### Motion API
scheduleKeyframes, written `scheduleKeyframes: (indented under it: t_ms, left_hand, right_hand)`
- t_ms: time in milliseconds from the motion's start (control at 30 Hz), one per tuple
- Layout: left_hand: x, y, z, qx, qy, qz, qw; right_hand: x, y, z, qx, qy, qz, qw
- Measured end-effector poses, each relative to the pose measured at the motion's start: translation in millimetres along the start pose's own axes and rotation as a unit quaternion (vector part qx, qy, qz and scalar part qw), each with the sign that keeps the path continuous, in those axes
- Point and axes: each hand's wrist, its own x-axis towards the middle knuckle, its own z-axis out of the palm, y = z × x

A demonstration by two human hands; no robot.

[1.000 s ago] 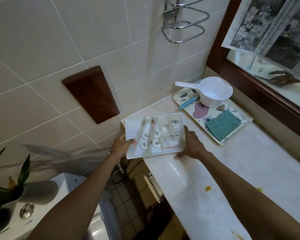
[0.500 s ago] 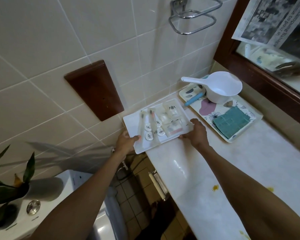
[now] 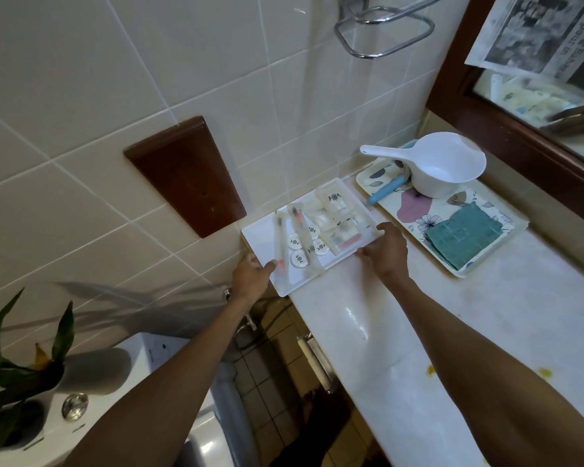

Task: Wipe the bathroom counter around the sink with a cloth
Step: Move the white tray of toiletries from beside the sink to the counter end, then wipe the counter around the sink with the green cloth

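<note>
My hands, left point(image 3: 252, 276) and right point(image 3: 386, 252), gripped the white tray point(image 3: 263, 239) at the counter point(image 3: 402, 348) end; tilting risked spilling loose toiletries.

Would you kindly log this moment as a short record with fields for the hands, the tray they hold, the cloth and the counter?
left hand: grips the near left corner of the white tray
right hand: grips the tray's near right edge
white tray: holds small toiletry packets, at the counter's left end by the wall
cloth: green, folded, on the floral tray, untouched
scoop: white, on the floral tray
counter: pale, yellow spots near the front, not yet wiped
</note>
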Motion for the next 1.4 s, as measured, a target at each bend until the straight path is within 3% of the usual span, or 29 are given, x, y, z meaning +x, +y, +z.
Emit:
scheduleKeyframes:
  t_ms: [167,233,300,433,667,867,1067,1400]
  left_hand:
    - [-4,3,-2,0.116,0.046,0.025,0.992]
    - [-9,12,2,0.184,0.099,0.06,0.976]
    - [-15,30,13,0.183,0.119,0.117,0.969]
    - [-27,79,63,0.139,0.059,0.233,0.961]
    - [-41,162,199,0.121,-0.136,0.335,0.924]
    - [-31,203,300,0.247,-0.199,0.301,0.899]
    - [-36,218,342,0.382,-0.153,0.258,0.874]
    - [-23,232,347,0.297,-0.232,0.192,0.906]
  right_hand:
    - [-4,-1,-5,-0.012,-0.005,-0.014,1.0]
    - [-10,-1,-10,-0.018,-0.009,-0.026,0.999]
    - [-16,3,-21,-0.029,-0.005,-0.045,0.999]
    - [-22,18,-62,-0.043,0.01,-0.045,0.998]
    - [5,72,-162,-0.068,0.06,0.044,0.995]
    - [40,119,-209,-0.088,0.064,0.065,0.992]
    - [61,143,-218,-0.086,0.044,0.071,0.993]
    - [50,154,-210,-0.016,0.036,0.078,0.996]
